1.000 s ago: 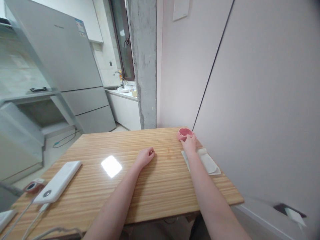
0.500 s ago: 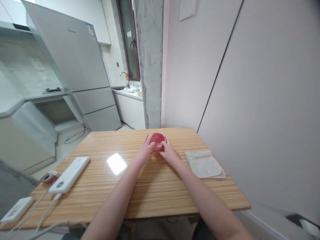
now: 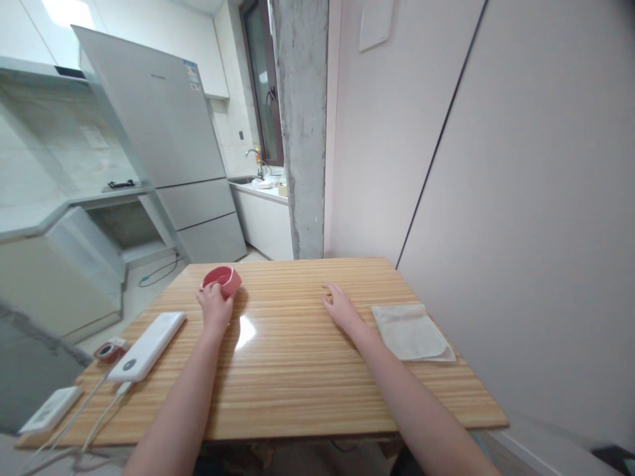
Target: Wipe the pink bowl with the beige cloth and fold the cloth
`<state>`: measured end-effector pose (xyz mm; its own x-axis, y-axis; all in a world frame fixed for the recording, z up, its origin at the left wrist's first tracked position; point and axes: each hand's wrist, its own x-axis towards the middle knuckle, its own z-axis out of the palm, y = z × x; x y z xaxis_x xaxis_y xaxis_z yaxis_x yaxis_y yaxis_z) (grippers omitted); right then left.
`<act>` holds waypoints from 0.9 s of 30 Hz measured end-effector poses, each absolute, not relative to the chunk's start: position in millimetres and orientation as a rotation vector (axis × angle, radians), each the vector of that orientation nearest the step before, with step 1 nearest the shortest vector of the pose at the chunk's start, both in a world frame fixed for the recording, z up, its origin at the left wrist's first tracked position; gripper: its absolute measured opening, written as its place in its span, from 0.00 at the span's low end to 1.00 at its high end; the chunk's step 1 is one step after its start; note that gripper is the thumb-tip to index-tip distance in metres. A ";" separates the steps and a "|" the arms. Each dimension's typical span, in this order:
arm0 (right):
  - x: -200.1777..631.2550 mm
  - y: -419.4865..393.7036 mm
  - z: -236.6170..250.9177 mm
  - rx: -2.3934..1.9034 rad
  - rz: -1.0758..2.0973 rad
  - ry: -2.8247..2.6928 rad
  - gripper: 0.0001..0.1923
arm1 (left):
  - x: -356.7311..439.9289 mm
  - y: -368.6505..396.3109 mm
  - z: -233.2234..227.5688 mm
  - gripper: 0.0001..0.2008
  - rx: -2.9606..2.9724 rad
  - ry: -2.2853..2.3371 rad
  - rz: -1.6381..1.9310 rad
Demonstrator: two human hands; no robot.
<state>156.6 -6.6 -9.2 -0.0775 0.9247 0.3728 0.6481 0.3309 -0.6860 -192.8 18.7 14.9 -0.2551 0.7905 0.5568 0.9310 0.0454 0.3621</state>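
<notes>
Your left hand (image 3: 214,305) reaches toward the far left corner of the desk (image 3: 297,383), its fingers curled onto the near rim of a small pink cup (image 3: 221,279). The cup stands upright there, mouth open to you; its inside looks pink all over, and you cannot tell whether anything lies in it. Your right hand (image 3: 339,308) lies flat on the wood near the far edge, fingers loosely spread, holding nothing and well apart from the cup. Just beside that hand, along the right edge, a folded beige cloth (image 3: 411,332) lies flat. On the left side, nearer to you than the cup, a white power bank (image 3: 147,346) rests at a slant with cables running off the near left corner. A small red-and-white round object (image 3: 107,349) sits at the left edge, and a flat white device (image 3: 49,409) lies at the near left corner.
</notes>
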 end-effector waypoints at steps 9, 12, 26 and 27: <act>204.7 -34.3 16.2 -2.033 0.255 -1.800 0.12 | -209.2 13.3 0.2 0.15 -1.698 -2.258 -0.915; 242.9 -58.5 9.8 -2.299 0.235 -1.707 0.13 | -205.7 8.7 6.2 0.19 -1.726 -2.312 -0.905; 124.6 -57.9 27.1 -1.442 1.225 -1.596 0.05 | -43.2 -78.2 27.3 0.37 -3.048 -2.465 -1.850; 112.2 -56.6 28.7 -1.284 1.404 -1.520 0.08 | -51.0 -81.7 28.0 0.39 -2.971 -2.524 -1.888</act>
